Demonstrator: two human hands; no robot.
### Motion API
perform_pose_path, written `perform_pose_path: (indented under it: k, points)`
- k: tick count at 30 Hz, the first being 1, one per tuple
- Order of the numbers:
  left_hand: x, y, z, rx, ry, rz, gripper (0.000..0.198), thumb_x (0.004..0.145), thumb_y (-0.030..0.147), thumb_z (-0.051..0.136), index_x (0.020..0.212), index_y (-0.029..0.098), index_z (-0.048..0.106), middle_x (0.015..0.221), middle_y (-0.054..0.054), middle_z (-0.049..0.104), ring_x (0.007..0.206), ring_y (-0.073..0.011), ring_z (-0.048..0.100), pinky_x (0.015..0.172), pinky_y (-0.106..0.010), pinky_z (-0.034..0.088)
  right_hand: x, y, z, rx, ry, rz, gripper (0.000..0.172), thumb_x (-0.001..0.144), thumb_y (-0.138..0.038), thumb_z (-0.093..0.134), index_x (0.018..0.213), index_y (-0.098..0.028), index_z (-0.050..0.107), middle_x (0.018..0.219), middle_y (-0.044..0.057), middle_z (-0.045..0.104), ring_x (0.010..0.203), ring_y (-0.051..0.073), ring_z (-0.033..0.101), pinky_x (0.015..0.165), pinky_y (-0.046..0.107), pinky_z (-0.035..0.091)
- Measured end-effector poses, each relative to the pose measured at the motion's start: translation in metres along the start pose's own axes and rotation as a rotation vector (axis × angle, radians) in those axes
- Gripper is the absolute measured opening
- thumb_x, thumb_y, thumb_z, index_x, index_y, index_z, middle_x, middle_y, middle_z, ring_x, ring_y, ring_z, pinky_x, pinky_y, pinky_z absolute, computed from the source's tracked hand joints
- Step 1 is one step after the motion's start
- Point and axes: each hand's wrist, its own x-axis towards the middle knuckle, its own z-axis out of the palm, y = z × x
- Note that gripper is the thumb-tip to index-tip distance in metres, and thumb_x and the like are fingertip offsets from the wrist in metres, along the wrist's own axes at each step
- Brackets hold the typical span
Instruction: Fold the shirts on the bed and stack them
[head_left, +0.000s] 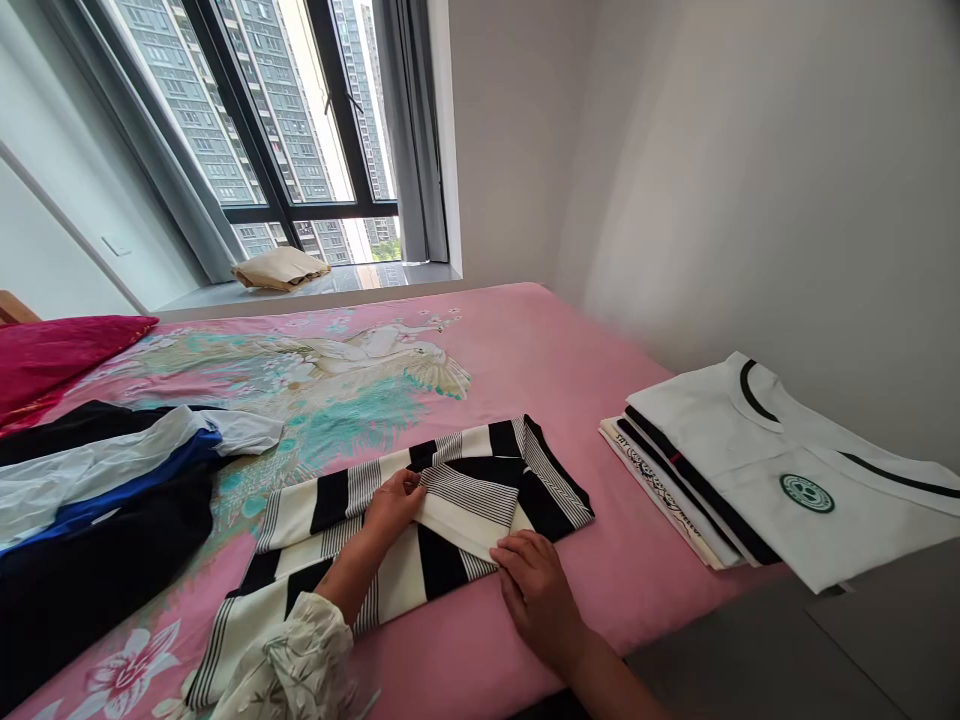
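Note:
A black and cream striped knit sweater (450,545) lies on the pink bed, with one striped part folded over its middle. My left hand (394,500) is closed on the left edge of this folded part, thumb and fingertips together at the cloth. At the lower right corner of the same fold, my right hand (536,590) pinches the cream edge between thumb and fingers. The sweater's far right end shows a dark angled edge. A pale patterned sleeve covers my left forearm; my right forearm is bare.
To the right, a stack of folded shirts (675,490) has a white shirt (750,460) with a green badge on top, overhanging the bed's edge. Several dark, white and blue garments (142,500) lie at left. Beyond are a red pillow (60,360) and a beige bundle (281,268) on the windowsill.

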Motion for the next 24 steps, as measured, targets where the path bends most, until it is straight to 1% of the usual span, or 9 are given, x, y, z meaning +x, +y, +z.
perform_pose_path:
  k: [5, 8, 11, 12, 14, 16, 18, 21, 24]
  points:
    - [-0.017, -0.009, -0.006, -0.009, -0.004, 0.108, 0.017, 0.07, 0.032, 0.06, 0.082, 0.021, 0.06, 0.074, 0.001, 0.063, 0.071, -0.0164, 0.06, 0.063, -0.025, 0.042, -0.002, 0.005, 0.0, 0.015, 0.031, 0.02, 0.033, 0.083, -0.007, 0.044, 0.11, -0.021, 0.057, 0.104, 0.006, 0.06, 0.104, 0.02, 0.052, 0.097, 0.045, 0.04]
    - [-0.026, -0.01, -0.011, 0.013, 0.074, 0.196, 0.019, 0.072, 0.032, 0.059, 0.087, 0.021, 0.06, 0.087, -0.003, 0.062, 0.084, -0.0201, 0.059, 0.074, -0.031, 0.045, 0.01, 0.008, -0.004, -0.014, 0.054, 0.03, 0.031, 0.085, -0.009, 0.042, 0.11, -0.022, 0.056, 0.108, 0.006, 0.06, 0.111, 0.02, 0.05, 0.105, 0.05, 0.031]
    - [-0.035, -0.001, -0.009, 0.069, 0.218, 0.471, 0.015, 0.08, 0.027, 0.051, 0.089, 0.022, 0.062, 0.1, -0.007, 0.062, 0.097, -0.0226, 0.056, 0.087, -0.038, 0.043, 0.036, 0.009, -0.004, -0.05, 0.055, 0.04, 0.03, 0.086, -0.011, 0.04, 0.111, -0.02, 0.056, 0.113, 0.007, 0.06, 0.119, 0.022, 0.046, 0.107, 0.051, 0.028]
    - [-0.038, 0.004, -0.007, 0.092, 0.235, 0.576, 0.017, 0.083, 0.025, 0.048, 0.091, 0.022, 0.063, 0.102, -0.007, 0.063, 0.099, -0.0223, 0.056, 0.088, -0.038, 0.043, 0.046, 0.009, -0.003, -0.059, 0.045, 0.05, 0.03, 0.087, -0.012, 0.04, 0.111, -0.019, 0.056, 0.115, 0.007, 0.059, 0.121, 0.022, 0.044, 0.107, 0.05, 0.028]
    - [-0.046, 0.014, 0.001, 0.128, 0.178, 0.706, 0.02, 0.085, 0.022, 0.046, 0.091, 0.023, 0.064, 0.099, -0.007, 0.065, 0.094, -0.0207, 0.059, 0.087, -0.038, 0.044, 0.066, 0.01, 0.002, -0.068, 0.013, 0.075, 0.03, 0.087, -0.014, 0.04, 0.111, -0.018, 0.057, 0.119, 0.008, 0.059, 0.123, 0.023, 0.043, 0.107, 0.05, 0.029]
    - [-0.054, 0.019, 0.01, 0.141, 0.086, 0.73, 0.019, 0.085, 0.021, 0.046, 0.089, 0.022, 0.065, 0.095, -0.006, 0.067, 0.088, -0.0197, 0.06, 0.083, -0.037, 0.047, 0.081, 0.01, 0.007, -0.062, -0.021, 0.089, 0.029, 0.086, -0.016, 0.041, 0.11, -0.017, 0.058, 0.12, 0.009, 0.058, 0.123, 0.024, 0.043, 0.107, 0.051, 0.03]
    - [-0.059, 0.018, 0.018, 0.108, 0.057, 0.714, 0.019, 0.083, 0.018, 0.047, 0.088, 0.022, 0.065, 0.095, -0.005, 0.066, 0.089, -0.0192, 0.06, 0.082, -0.036, 0.049, 0.09, 0.011, 0.011, -0.046, -0.044, 0.091, 0.03, 0.084, -0.014, 0.042, 0.109, -0.017, 0.058, 0.119, 0.01, 0.058, 0.123, 0.025, 0.043, 0.106, 0.051, 0.032]
    - [-0.061, 0.006, 0.021, 0.074, 0.159, 0.668, 0.036, 0.076, 0.003, 0.042, 0.1, 0.021, 0.063, 0.109, -0.007, 0.063, 0.104, -0.0198, 0.056, 0.092, -0.037, 0.046, 0.088, 0.01, 0.007, 0.015, -0.087, 0.053, 0.039, 0.074, -0.005, 0.041, 0.107, -0.017, 0.058, 0.117, 0.01, 0.057, 0.12, 0.022, 0.045, 0.105, 0.045, 0.035]
    - [-0.056, -0.009, 0.017, 0.177, 0.227, 0.628, 0.061, 0.066, -0.007, 0.037, 0.112, 0.024, 0.059, 0.127, -0.007, 0.055, 0.121, -0.0221, 0.047, 0.1, -0.041, 0.04, 0.071, 0.008, -0.005, 0.084, -0.222, -0.022, 0.053, 0.06, 0.001, 0.042, 0.108, -0.018, 0.056, 0.119, 0.008, 0.055, 0.12, 0.02, 0.043, 0.107, 0.041, 0.034]
